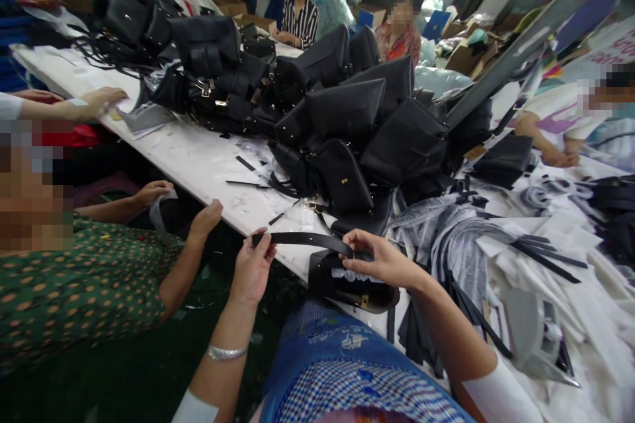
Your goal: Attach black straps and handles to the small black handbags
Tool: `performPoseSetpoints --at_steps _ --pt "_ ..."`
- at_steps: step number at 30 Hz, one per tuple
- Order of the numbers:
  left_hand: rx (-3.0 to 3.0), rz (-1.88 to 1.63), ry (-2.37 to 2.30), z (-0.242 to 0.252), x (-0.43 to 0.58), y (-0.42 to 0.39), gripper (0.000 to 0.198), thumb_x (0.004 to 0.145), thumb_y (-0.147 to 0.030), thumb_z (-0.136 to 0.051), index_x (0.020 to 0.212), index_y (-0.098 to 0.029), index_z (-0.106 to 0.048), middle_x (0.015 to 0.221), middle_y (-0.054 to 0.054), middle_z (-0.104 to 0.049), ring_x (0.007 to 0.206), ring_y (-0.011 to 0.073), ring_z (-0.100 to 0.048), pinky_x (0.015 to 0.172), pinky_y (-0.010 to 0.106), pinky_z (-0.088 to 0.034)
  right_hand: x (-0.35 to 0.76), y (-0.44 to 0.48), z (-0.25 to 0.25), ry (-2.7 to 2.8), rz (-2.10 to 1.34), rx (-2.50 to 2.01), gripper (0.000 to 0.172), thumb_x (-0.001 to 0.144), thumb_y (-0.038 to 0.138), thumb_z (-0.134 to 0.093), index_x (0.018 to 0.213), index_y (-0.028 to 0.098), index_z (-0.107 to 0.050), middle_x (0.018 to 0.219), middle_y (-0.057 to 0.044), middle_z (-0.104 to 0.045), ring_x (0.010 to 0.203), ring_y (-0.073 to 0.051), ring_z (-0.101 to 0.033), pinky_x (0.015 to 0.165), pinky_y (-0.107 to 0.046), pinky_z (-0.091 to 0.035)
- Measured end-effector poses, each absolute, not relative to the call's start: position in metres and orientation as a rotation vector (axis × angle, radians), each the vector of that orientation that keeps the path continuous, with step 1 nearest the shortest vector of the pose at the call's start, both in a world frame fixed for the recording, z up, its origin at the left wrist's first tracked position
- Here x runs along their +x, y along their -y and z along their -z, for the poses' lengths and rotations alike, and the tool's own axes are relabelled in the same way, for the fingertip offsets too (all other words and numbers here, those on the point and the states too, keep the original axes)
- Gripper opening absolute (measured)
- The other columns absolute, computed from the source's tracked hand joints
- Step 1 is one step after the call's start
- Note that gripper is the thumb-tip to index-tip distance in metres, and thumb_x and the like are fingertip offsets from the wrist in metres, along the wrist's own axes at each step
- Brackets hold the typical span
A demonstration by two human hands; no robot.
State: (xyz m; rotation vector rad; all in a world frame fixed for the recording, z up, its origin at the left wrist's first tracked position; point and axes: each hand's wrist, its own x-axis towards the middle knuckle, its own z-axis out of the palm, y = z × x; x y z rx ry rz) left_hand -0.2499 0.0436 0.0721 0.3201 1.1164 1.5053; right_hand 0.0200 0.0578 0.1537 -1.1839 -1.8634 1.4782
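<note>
A black strap (pixel 305 238) is stretched between my two hands, bowed slightly upward. My left hand (pixel 255 266) pinches one end of it between thumb and fingers. At the other end, my right hand (pixel 374 256) grips the strap just above an open black handbag (pixel 330 281). The bag rests at the table edge in front of my lap, with clear plastic and a gold-coloured metal fitting showing at its mouth. Whether the strap is joined to this bag I cannot tell.
Black handbags (pixel 344 109) are heaped along the white table (pixel 198 165). Plastic-wrapped straps (pixel 456 238) and a grey device (pixel 533 330) lie to the right. A co-worker in a green dotted top (pixel 99 284) sits close on the left; other people work around the table.
</note>
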Motion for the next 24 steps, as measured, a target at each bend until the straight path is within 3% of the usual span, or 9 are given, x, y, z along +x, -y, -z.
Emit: performPoseSetpoints --at_steps 3,7,11,15,19,21,24 --pt "0.419 -1.436 -1.052 -0.071 -0.228 -0.047 0.032 0.072 -0.031 -0.077 0.1 -0.022 -0.065 0.085 -0.003 -0.065 0.072 0.006 -0.062 0.067 0.015 -0.048 0.019 -0.062 -0.161 1.646 -1.667 -1.084 0.036 0.085 0.042 -0.062 0.111 0.017 -0.059 0.087 -0.003 -0.064 0.079 -0.015 -0.059 0.071 -0.026 -0.046" --pt "0.883 -1.135 -1.09 -0.042 -0.208 -0.035 0.044 0.075 -0.033 -0.073 0.117 -0.023 -0.06 0.11 0.006 -0.067 0.088 0.0148 -0.063 0.072 0.024 -0.049 0.021 -0.066 -0.164 1.43 -1.465 -1.143 0.027 0.088 0.044 -0.059 0.092 0.017 -0.065 0.078 -0.002 -0.062 0.074 -0.014 -0.056 0.075 -0.028 -0.046" --pt "1.321 -0.901 -1.168 -0.016 -0.196 -0.023 0.044 0.074 -0.031 -0.074 0.117 -0.024 -0.064 0.119 0.008 -0.063 0.088 0.0183 -0.062 0.067 0.027 -0.049 0.024 -0.065 -0.172 1.14 -1.325 -1.095 0.026 0.086 0.049 -0.059 0.083 0.023 -0.058 0.069 0.002 -0.05 0.07 -0.014 -0.055 0.081 -0.033 -0.048" --pt "1.453 -0.93 -1.153 -0.006 -0.191 -0.027 0.032 0.079 -0.034 -0.069 0.11 -0.026 -0.069 0.116 0.007 -0.063 0.091 0.0189 -0.062 0.072 0.029 -0.05 0.029 -0.059 -0.191 1.036 -1.166 -1.08 0.024 0.089 0.05 -0.053 0.087 0.026 -0.053 0.07 0.003 -0.042 0.063 -0.013 -0.05 0.066 -0.027 -0.047" --pt "1.506 -0.991 -1.11 0.0 -0.186 -0.034 0.026 0.078 -0.032 -0.071 0.104 -0.024 -0.071 0.109 0.006 -0.064 0.101 0.0205 -0.06 0.09 0.034 -0.048 0.033 -0.05 -0.2 1.237 -1.076 -1.283 0.026 0.089 0.051 -0.051 0.086 0.025 -0.053 0.065 0.004 -0.044 0.046 -0.01 -0.036 0.045 -0.022 -0.031" --pt "1.519 -1.029 -1.104 0.003 -0.183 -0.035 0.026 0.08 -0.032 -0.069 0.104 -0.024 -0.071 0.108 0.006 -0.064 0.106 0.0212 -0.058 0.098 0.036 -0.043 0.03 -0.045 -0.194 1.533 -1.083 -1.473 0.026 0.088 0.048 -0.054 0.083 0.023 -0.058 0.062 0.003 -0.05 0.048 -0.011 -0.042 0.046 -0.023 -0.032" --pt "1.5 -1.037 -1.106 0.007 -0.18 -0.033 0.025 0.083 -0.035 -0.066 0.104 -0.022 -0.07 0.107 0.007 -0.065 0.106 0.0221 -0.058 0.098 0.037 -0.044 0.019 -0.041 -0.174 2.043 -0.996 -1.749 0.025 0.087 0.043 -0.055 0.081 0.022 -0.067 0.067 0.0 -0.063 0.063 -0.015 -0.058 0.059 -0.025 -0.039"
